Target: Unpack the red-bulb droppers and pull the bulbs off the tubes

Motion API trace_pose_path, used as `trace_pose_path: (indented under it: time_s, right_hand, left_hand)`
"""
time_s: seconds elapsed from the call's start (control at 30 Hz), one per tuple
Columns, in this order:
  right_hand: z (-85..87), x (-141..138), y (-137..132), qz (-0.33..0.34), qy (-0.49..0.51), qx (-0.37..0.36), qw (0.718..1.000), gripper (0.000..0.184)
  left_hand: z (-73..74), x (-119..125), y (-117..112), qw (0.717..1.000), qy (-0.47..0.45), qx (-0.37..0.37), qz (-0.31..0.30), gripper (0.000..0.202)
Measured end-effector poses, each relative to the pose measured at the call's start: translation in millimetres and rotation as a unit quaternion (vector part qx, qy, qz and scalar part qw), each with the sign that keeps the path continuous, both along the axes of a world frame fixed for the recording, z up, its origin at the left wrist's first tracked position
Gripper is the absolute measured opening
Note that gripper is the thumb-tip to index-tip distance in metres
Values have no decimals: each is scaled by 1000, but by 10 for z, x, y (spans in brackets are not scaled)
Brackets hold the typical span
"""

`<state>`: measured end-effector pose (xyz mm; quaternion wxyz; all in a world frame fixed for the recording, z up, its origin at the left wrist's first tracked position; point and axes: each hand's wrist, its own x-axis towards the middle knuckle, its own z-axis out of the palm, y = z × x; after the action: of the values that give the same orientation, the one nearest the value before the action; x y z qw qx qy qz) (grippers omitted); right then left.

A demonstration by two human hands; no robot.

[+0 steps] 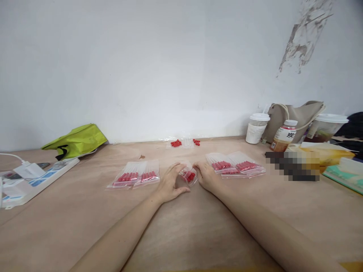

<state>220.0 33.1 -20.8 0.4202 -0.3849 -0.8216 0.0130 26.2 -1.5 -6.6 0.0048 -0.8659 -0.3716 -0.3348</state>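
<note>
Both my hands meet at the middle of the wooden table. My left hand and my right hand are closed on a small clear plastic bag holding several red-tipped pieces. To the left lie two filled clear bags side by side. To the right lie more filled bags, overlapping. Further back, near the wall, loose red pieces and clear tubes are scattered.
A power strip with a white charger lies at the left edge, a yellow-green bag behind it. At the right stand a white cup, a bottle, a beige bag, another lidded cup and a green book.
</note>
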Motion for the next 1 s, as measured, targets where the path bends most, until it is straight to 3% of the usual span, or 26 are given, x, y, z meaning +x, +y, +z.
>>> trace_pose_path:
  time_s: [0.2, 0.27, 0.43, 0.5, 0.6, 0.7, 0.8, 1.0]
  right_hand:
    - [16, 96, -3, 98, -38, 9, 994, 29]
    - [14, 107, 4, 82, -42, 25, 995, 31]
    - [3, 120, 34, -43, -15, 4, 999, 23]
    - [6, 137, 54, -31, -14, -35, 999, 21]
    - [19, 173, 77, 56, -26, -75, 995, 19]
    - [40, 192, 68, 103, -40, -89, 990, 22]
    - [65, 178, 27, 102, -55, -105, 988, 31]
    - [113, 99, -65, 53, -51, -111, 991, 28]
  left_hand:
    - [-41, -53, 72, 991, 43, -95, 79, 96]
    - [-51, -53, 79, 989, 46, -107, 85, 95]
    - [-9, -30, 19, 993, 25, -89, 72, 85]
    - [13, -23, -8, 994, 13, -93, 58, 73]
    - [14, -20, -15, 993, -8, -115, 33, 55]
    - [-17, -24, 12, 991, -19, -126, 26, 51]
    - [-47, -32, 42, 991, -17, -126, 31, 50]
    - [-73, -51, 64, 990, -9, -130, 44, 50]
